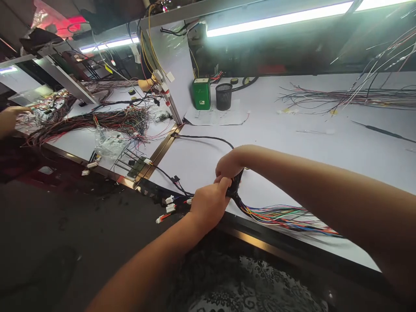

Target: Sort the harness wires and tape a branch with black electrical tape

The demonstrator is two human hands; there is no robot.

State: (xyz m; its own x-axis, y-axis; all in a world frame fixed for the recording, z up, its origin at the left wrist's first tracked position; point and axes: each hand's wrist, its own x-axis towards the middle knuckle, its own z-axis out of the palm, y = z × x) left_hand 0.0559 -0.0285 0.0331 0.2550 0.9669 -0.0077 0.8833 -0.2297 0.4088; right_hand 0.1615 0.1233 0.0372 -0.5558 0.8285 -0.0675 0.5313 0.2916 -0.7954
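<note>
Both my hands are closed around a wire harness (236,199) near the front edge of the white worktable (276,173). My left hand (209,201) grips its black-wrapped part from the front. Just above it, my right hand (229,164) is closed on the same harness, its fingertips partly hidden. Loose multicoloured wires (282,218) fan out to the right along the edge. White connectors (170,208) hang over the edge left of my left hand. A black taped branch (204,137) runs back to the left from behind my right hand.
A green box (202,94) and a black mesh cup (224,96) stand at the back by a paper sheet. A thin pointed tool (385,131) lies at the right. Bundled wires (107,123) and a prong fixture (134,167) are at the left. Other people's hands (8,119) show far left.
</note>
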